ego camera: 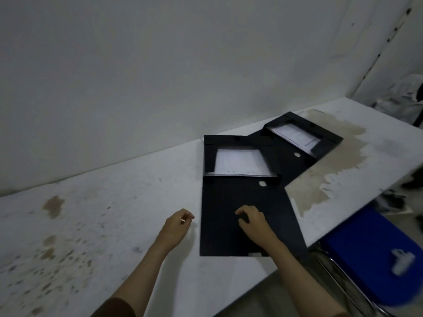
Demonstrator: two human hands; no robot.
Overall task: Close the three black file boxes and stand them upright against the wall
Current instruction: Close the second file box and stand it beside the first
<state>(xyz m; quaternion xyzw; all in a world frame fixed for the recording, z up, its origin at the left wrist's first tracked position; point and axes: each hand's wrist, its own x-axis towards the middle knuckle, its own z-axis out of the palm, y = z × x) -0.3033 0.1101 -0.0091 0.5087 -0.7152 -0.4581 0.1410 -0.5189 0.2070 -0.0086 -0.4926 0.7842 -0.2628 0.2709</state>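
Two black file boxes lie open and flat on the white table (114, 202). The near file box (240, 197) has its lid spread toward me and white papers (240, 162) showing in its tray. Behind it to the right, the far file box (304, 140) also lies open with papers inside, partly under the near one. I see no third box. My right hand (254, 221) rests with curled fingers on the near box's lid, holding nothing. Just left of that lid's edge, my left hand (177, 225) hovers over the table, fingers loosely curled, a ring visible.
A plain white wall (137, 76) runs along the table's far edge. The tabletop is stained, with a large brown patch (325, 172) right of the boxes. A blue chair seat (370, 255) with a small white object stands past the table's right edge.
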